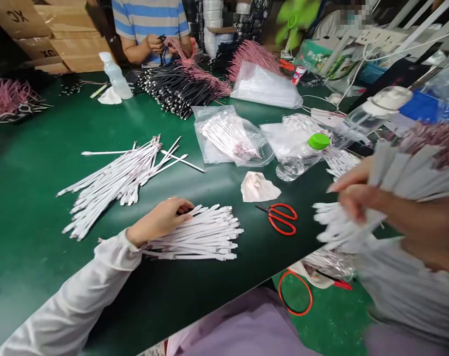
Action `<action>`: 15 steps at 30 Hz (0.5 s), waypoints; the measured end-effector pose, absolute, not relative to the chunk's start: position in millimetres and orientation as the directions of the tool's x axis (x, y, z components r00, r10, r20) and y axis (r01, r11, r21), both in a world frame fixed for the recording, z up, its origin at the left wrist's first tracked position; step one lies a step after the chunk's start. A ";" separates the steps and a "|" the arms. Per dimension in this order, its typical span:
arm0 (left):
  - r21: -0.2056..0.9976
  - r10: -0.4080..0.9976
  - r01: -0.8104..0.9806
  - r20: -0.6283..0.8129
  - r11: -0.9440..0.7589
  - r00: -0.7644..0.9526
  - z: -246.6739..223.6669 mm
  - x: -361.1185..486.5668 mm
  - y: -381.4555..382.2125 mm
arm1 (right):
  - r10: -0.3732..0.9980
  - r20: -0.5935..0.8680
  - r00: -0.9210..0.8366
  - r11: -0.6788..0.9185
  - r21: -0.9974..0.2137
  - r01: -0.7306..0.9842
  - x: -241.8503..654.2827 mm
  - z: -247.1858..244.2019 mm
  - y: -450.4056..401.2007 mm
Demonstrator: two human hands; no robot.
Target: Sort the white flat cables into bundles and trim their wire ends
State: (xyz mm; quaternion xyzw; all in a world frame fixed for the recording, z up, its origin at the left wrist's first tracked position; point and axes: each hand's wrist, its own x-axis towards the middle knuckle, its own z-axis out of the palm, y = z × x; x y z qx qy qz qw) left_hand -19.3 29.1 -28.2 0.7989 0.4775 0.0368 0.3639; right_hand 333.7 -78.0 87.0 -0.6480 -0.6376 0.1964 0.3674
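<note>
On the green table (27, 148), leftmost, white strips (105, 183) lie loose; the left hand (159, 221) rests curled fingers on an aligned bundle (213, 235), grip unclear; others are inside a plastic bag (259, 143); the blurred right hand (387, 205) touches another bunch (402, 170), its hold indiscernible.

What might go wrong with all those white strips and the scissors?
The scissors lie with their tips towards the strips under the left hand, so fingers sliding that way might get poked. The strips by the right hand are near the edge of the table, so some may slip off. And the green-capped bottle is close to that hand, so it might get bumped.
</note>
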 end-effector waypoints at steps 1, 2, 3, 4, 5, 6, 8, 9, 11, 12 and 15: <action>0.618 0.784 0.731 -0.285 -0.290 0.552 -28.8 -19.1 25.1 | 0.978 0.203 -0.054 0.193 -0.765 0.614 310.0 89.1 -74.1; 0.612 0.778 0.730 -0.281 -0.305 0.561 -29.0 -19.4 21.2 | 0.964 0.223 -0.146 0.266 -0.795 0.545 287.0 89.2 -66.2; 0.598 0.774 0.735 -0.283 -0.318 0.566 -28.3 -20.0 17.7 | 0.952 0.238 -0.195 0.305 -0.810 0.501 265.7 87.6 -54.7; 0.571 0.778 0.753 -0.291 -0.326 0.557 -26.8 -20.9 14.5 | 0.939 0.264 -0.222 0.340 -0.818 0.465 246.4 84.3 -40.8; 0.532 0.787 0.782 -0.306 -0.325 0.536 -24.5 -22.1 11.8 | 0.926 0.297 -0.232 0.372 -0.819 0.437 229.3 79.3 -25.5; 0.486 0.797 0.814 -0.328 -0.318 0.507 -21.9 -23.5 9.5 | 0.903 0.335 -0.268 0.421 -0.813 0.402 214.3 72.8 -9.8; 0.405 0.806 0.862 -0.373 -0.304 0.460 -17.1 -26.4 6.0 | 0.885 0.349 -0.308 0.445 -0.827 0.343 189.3 55.0 18.8; 0.381 0.804 0.871 -0.384 -0.309 0.453 -15.8 -27.8 4.4 | 0.885 0.330 -0.330 0.435 -0.837 0.331 178.9 43.9 30.3; 0.353 0.810 0.873 -0.365 -0.337 0.460 -15.4 -30.0 1.2 | 0.891 0.281 -0.358 0.400 -0.858 0.323 161.6 19.2 46.1; 0.335 0.824 0.874 -0.333 -0.352 0.459 -15.9 -30.8 -0.7 | 0.896 0.239 -0.375 0.372 -0.864 0.338 154.9 7.2 50.5; 0.218 0.880 0.901 -0.219 -0.376 0.421 -15.2 -31.9 -6.0 | 0.878 0.144 -0.457 0.349 -0.845 0.404 144.2 -16.9 54.6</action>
